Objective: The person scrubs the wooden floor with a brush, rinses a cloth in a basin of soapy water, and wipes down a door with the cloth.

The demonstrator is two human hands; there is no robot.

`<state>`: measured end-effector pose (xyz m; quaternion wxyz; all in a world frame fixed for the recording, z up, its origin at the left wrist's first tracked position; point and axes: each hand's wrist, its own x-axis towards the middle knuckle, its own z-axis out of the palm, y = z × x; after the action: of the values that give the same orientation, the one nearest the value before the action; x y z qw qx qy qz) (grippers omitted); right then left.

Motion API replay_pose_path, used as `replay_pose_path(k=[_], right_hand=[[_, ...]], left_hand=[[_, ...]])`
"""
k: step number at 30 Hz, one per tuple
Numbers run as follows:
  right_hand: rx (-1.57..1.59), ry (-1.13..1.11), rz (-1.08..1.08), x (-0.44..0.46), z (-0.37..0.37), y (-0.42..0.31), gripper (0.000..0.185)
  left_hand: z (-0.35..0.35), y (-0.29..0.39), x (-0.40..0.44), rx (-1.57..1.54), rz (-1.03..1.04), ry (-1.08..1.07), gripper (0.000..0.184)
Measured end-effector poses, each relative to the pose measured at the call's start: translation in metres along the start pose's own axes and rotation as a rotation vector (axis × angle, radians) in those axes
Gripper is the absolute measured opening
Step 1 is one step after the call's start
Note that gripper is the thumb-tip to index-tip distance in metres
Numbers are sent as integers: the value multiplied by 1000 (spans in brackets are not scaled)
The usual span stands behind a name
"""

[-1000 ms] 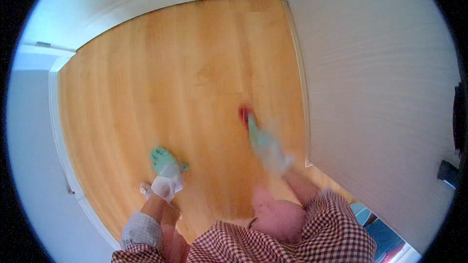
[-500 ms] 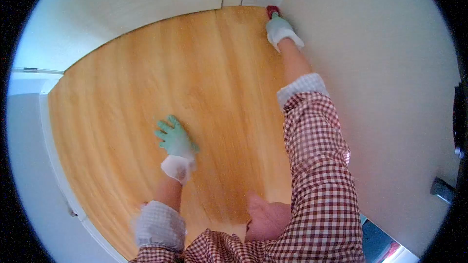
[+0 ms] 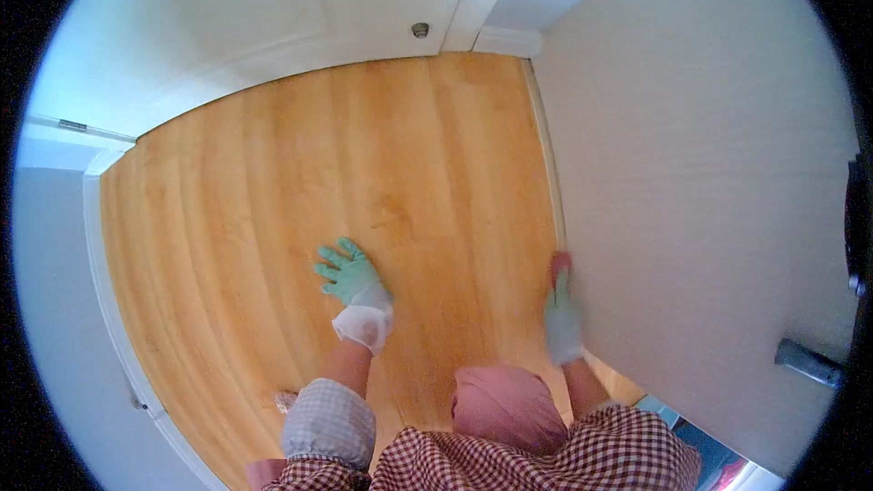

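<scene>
My left hand [image 3: 350, 275], in a green glove with a white cuff, rests flat on the wood-look floor [image 3: 273, 173] with its fingers spread. On the right, my right hand [image 3: 562, 318], gloved alike and somewhat blurred, is closed on a red cloth [image 3: 560, 265]. The cloth looks folded and small; much of it is hidden under my fingers. It is at the floor along the bottom edge of the grey-white door [image 3: 691, 173].
A white door [image 3: 273, 18] closes off the far side, with a small metal doorstop [image 3: 420, 30] in front. A lever handle [image 3: 807, 364] juts from the right door. White baseboard [image 3: 109, 273] runs along the left wall. My pink-clad knee [image 3: 505, 405] is on the floor.
My right hand has drawn the red cloth back from the far right corner toward me, along the door's bottom edge. The left hand stays planted on the floor while the view has shifted.
</scene>
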<state>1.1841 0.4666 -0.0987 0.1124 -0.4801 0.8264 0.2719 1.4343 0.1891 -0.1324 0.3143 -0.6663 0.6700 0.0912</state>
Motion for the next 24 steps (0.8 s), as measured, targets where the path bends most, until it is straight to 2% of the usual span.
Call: replay_pose_path(k=[2, 4, 6, 8, 9, 11, 12, 14, 16, 18, 20, 23, 24], right_hand=[[-235, 24, -11, 104, -76, -14, 48], [-117, 139, -25, 230, -83, -17, 56], [23, 411, -20, 303, -137, -48, 49], [265, 319, -91, 342, -156, -97, 36], [166, 356, -278, 340, -174, -134, 30], [532, 397, -306, 291, -178, -211, 30], [550, 356, -422, 263, -169, -240, 34], [533, 272, -611, 248, -165, -259, 36], [450, 183, -760, 258, -173, -240, 41], [695, 102, -505, 294, -208, -205, 41], [421, 403, -416, 329, -210, -173, 46], [488, 543, -371, 351, -188, -162, 51], [521, 495, -373, 345, -192, -170, 51]], left_hand=[[9, -1, 3, -16, -19, 11, 65], [11, 0, 3, -33, -22, 25, 63], [9, 2, 2, -22, -26, 30, 62], [7, 3, 5, -39, -26, 17, 61], [8, 2, 10, -74, -28, 5, 61], [14, 1, 7, -99, -24, -13, 61], [15, 1, 7, -93, -20, -2, 60], [19, 0, 10, -94, -21, 30, 60], [27, 3, 13, -119, -31, 62, 59], [24, 2, 12, -101, -31, 13, 59], [17, 1, 8, -101, -18, -9, 59], [9, -1, 0, -102, -8, 2, 60], [10, 1, 4, -92, -18, 16, 60]])
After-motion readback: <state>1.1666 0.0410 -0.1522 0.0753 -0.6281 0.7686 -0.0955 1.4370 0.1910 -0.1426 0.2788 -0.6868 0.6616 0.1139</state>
